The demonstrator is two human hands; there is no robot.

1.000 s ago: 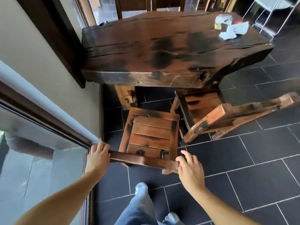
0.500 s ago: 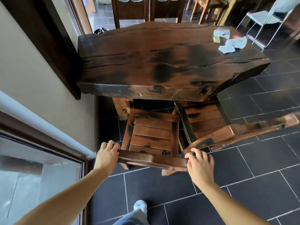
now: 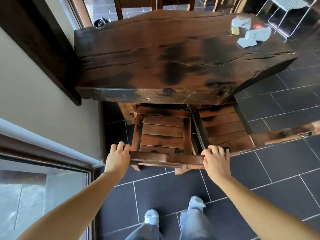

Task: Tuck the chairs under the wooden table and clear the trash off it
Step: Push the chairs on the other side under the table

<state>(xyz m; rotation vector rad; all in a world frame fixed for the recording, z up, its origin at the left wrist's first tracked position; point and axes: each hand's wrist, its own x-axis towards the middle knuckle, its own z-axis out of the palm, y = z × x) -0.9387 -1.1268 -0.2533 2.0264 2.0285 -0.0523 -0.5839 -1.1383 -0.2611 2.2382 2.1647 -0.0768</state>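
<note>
— Both hands clamped on the near chair's (image 3: pixel 162 135) top rail: left hand (image 3: pixel 117 157) at one end, right hand (image 3: pixel 215 161) at the other; seat partly under the desk (image 3: pixel 173 54).

— You're mid-tuck. Next comes the second chair (image 3: pixel 223 129), angled beside it, then the crumpled trash (image 3: pixel 249 34) at the far corner.

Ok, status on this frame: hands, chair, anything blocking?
Left hand and right hand grip chair backrest. Seat front reaches table edge. Second chair close alongside.
</note>
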